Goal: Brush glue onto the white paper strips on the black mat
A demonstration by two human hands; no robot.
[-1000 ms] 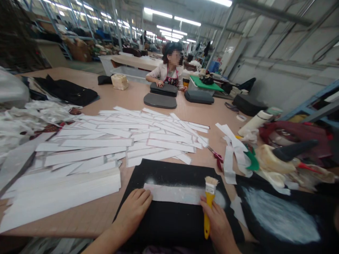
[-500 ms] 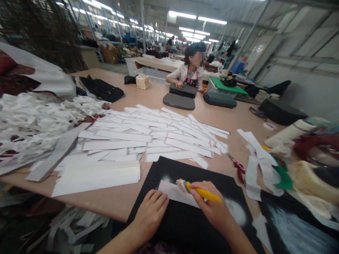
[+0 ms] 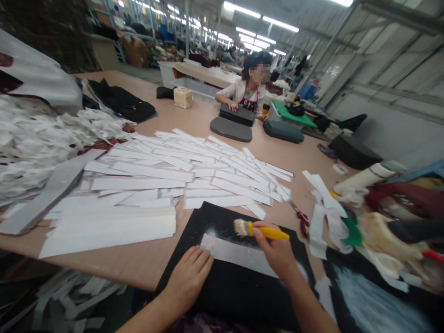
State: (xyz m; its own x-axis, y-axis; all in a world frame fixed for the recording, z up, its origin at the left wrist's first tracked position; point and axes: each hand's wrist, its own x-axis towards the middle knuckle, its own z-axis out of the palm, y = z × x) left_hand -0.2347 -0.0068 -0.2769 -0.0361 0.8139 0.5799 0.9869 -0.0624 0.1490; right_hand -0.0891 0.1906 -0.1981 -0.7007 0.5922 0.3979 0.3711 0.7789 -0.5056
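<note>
A paintbrush (image 3: 267, 231) with a yellow handle and pale bristles is gripped in my right hand (image 3: 277, 252). Its bristles hover just above the far edge of a whitish strip (image 3: 239, 254). That strip lies on a black board (image 3: 222, 291) whose surface carries white smears near the strip's left end and under my right hand. My left hand (image 3: 190, 273) rests palm down on the board, fingers lying together with their tips on or against the strip's left end. The strip's right end is hidden by my right hand.
Many white strips (image 3: 194, 173) are spread beyond the board. A wide white sheet (image 3: 114, 231) and piled white scraps (image 3: 38, 148) lie left. Red-handled scissors (image 3: 303, 219) and a white-smeared black piece (image 3: 374, 296) are at right. Across the table, a person (image 3: 244, 92) touches stacked dark panels (image 3: 236, 114).
My right hand has lifted the paintbrush off the strip and turned it more level. My left hand stays at the strip's left end. The whole view has shifted slightly.
</note>
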